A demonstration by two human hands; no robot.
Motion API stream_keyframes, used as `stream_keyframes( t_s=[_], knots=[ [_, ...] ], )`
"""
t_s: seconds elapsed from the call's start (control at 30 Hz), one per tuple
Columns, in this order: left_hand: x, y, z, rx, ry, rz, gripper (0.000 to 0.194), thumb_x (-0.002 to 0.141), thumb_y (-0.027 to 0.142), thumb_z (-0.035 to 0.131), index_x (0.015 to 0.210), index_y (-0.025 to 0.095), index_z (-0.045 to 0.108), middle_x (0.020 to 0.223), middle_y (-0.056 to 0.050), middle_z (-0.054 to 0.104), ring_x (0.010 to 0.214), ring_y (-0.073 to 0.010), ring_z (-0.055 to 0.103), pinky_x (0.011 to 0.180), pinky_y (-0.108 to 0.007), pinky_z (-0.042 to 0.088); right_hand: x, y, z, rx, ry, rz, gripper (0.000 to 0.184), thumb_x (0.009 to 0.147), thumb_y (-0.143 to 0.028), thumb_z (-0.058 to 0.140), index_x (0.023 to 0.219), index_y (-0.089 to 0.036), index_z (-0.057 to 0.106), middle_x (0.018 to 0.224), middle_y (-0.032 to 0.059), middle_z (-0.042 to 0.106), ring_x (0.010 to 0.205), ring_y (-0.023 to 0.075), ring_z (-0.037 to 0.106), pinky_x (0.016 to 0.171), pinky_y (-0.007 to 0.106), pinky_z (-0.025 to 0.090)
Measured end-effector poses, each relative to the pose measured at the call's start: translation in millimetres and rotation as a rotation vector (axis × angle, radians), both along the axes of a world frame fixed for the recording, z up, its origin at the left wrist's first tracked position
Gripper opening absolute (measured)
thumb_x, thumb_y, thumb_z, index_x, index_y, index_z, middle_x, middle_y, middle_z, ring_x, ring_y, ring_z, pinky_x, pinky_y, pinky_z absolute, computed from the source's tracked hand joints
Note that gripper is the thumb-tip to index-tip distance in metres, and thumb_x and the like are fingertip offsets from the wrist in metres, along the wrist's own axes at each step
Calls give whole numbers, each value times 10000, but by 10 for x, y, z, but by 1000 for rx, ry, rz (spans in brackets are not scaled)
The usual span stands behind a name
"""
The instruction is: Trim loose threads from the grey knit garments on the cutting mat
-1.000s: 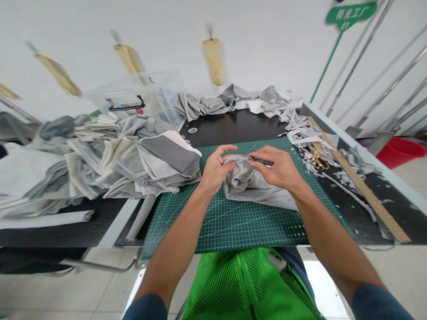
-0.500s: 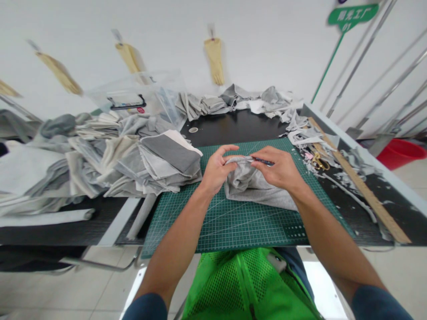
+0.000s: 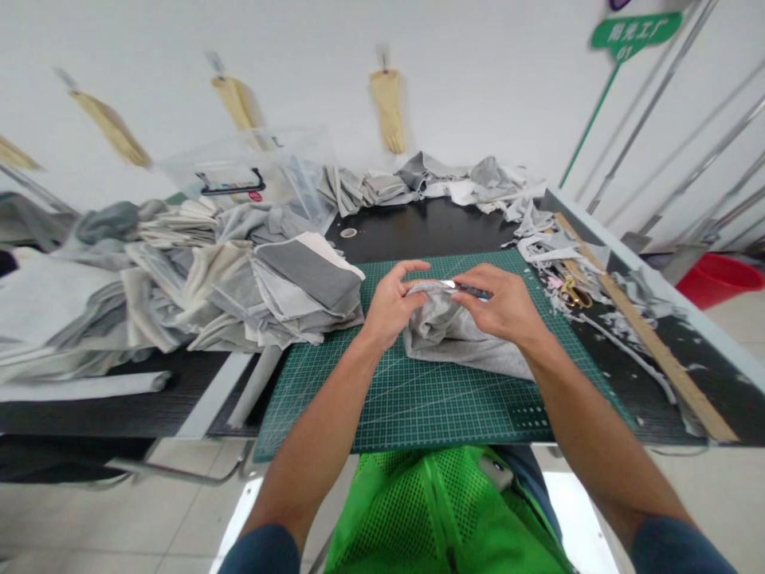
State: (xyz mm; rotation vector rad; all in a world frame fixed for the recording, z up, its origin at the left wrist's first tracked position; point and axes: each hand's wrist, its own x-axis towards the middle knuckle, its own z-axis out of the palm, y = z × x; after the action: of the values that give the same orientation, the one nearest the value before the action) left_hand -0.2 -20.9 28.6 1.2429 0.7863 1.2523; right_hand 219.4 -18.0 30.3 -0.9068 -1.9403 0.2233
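Here, gray cloth (image 3: 463, 339), slim tool (image 3: 476, 292), partly hidden by pinching hands (image 3: 387, 307).

Beyond my hands: white wall (image 3: 478, 80), hung gloves (image 3: 388, 112), green sign (image 3: 636, 30). Under them: black table (image 3: 418, 227). Right of them: red bin (image 3: 717, 279). Below: pale tiled floor (image 3: 179, 510).

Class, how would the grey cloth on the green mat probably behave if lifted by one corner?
The grey cloth would likely droop, as it bunches in soft folds beside the left hand. It looks thin, so probably light for its size. Rolling seems unlikely: it lies slack on the green mat.
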Motion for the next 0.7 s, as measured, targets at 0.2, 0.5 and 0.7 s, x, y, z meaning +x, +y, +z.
stream_keyframes(
  t_s=[0.2, 0.5, 0.7],
  knots=[
    [24, -38, 28, 7, 23, 18, 577, 707, 90, 703, 1265, 198, 607, 1012, -53, 825, 775, -158, 758, 708, -240, 548, -22, -3, -6, 28, -2, -8, 133, 943, -288, 779, 1042, -250, 860, 1021, 79, 836, 950, 265, 773, 869, 403, 613],
    [14, -27, 16, 0, 35, 18, 582, 712, 99, 697, 1278, 197, 602, 1002, -52, 819, 752, -158, 750, 685, -240, 535, -19, -10, 0, 31, -10, -40, 124, 958, -286, 756, 1010, -241, 859, 1002, 83, 838, 935, 266, 774, 854, 405, 602],
    [26, -36, 20, 7, 24, 9, 588, 711, 93, 697, 1279, 197, 591, 960, -46, 813, 806, -180, 772, 725, -258, 557, -38, -20, 5, 6, -19, -45, 154, 945, -322, 778, 1054, -244, 854, 1024, 91, 834, 943, 270, 775, 854, 408, 603]
  ],
)
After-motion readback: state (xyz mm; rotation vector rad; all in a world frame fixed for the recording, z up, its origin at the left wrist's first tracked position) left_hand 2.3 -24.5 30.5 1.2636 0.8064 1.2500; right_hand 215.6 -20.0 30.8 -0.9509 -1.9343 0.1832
